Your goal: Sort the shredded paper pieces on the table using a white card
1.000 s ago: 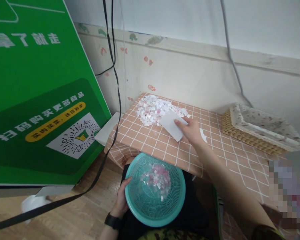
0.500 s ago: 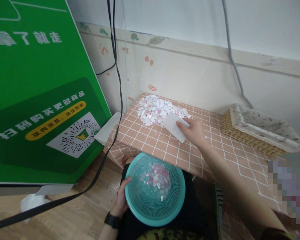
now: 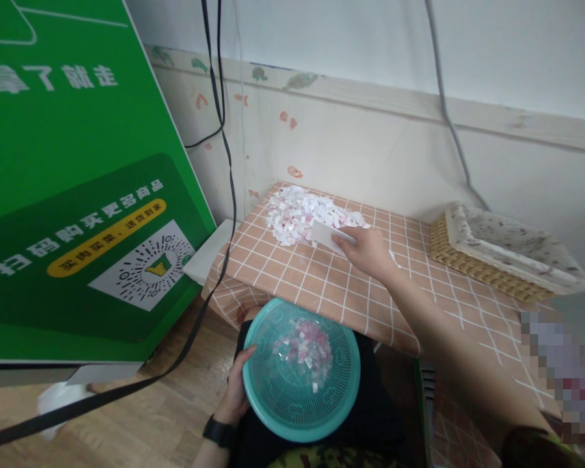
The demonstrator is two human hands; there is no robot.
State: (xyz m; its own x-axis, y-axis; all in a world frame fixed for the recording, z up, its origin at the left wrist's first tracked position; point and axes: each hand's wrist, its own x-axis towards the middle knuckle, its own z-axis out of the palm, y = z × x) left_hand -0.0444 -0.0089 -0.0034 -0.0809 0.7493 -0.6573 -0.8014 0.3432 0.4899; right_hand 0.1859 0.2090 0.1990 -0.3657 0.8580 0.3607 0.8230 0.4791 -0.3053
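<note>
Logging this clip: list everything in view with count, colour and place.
tablecloth: 1, brown checked, centre
scrap pile: 1, white and pink, on tablecloth
card: 1, white, by scrap pile
basket: 1, tan, tablecloth's right
colander: 1, teal, lower centre
scraps: uncounted, pink and white, in colander
panel: 1, green, left
slab: 1, pale, beside panel
cords: uncounted, black, left side
wall: 1, whitish, behind
cable: 1, grey, on wall
floor: 1, brown, lower left
unclear item: 1, white, on floor
pixelated patch: 1, multicoloured, right edge
wristband: 1, black, left wrist
left hand: 1, bare, colander's rim
right hand: 1, bare, gripping card
</note>
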